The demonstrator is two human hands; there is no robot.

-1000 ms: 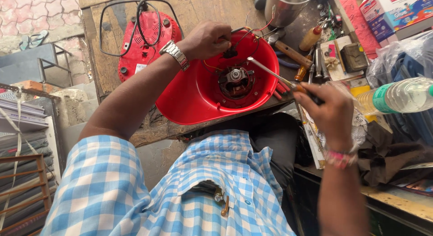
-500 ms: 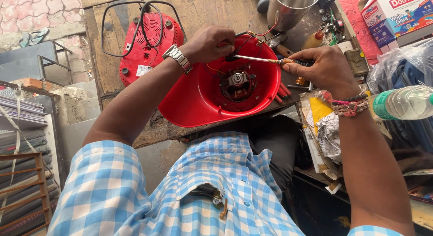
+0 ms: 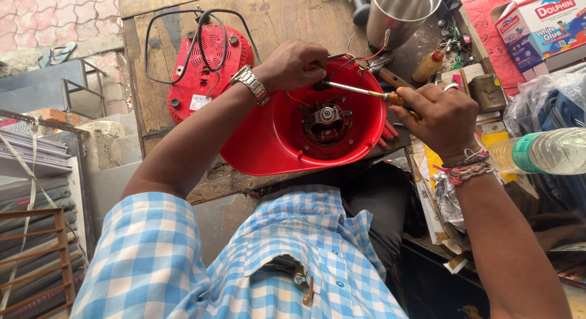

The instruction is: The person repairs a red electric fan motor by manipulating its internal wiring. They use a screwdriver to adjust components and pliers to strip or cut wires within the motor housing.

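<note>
Honestly, I worry the screwdriver (image 3: 360,91) pinched in my right hand (image 3: 441,114) slips into the loose wires (image 3: 357,61) — my left hand (image 3: 292,66) merely grips the rim of the red housing (image 3: 293,142) on the workbench edge (image 3: 207,185).

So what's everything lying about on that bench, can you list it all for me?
Open appliance housing: one, red, bench centre, motor showing inside.
Base cover: one, red, behind the housing, black cord looped over it.
Screwdriver: one, metal shaft, tip inside the housing rim.
Steel jar: one, silver, far edge.
Plastic bottle: one, clear, lying at right.
Glue box: one, white and blue, top right.
Left hand: on the housing rim, wristwatch.
Right hand: grips the screwdriver.
</note>
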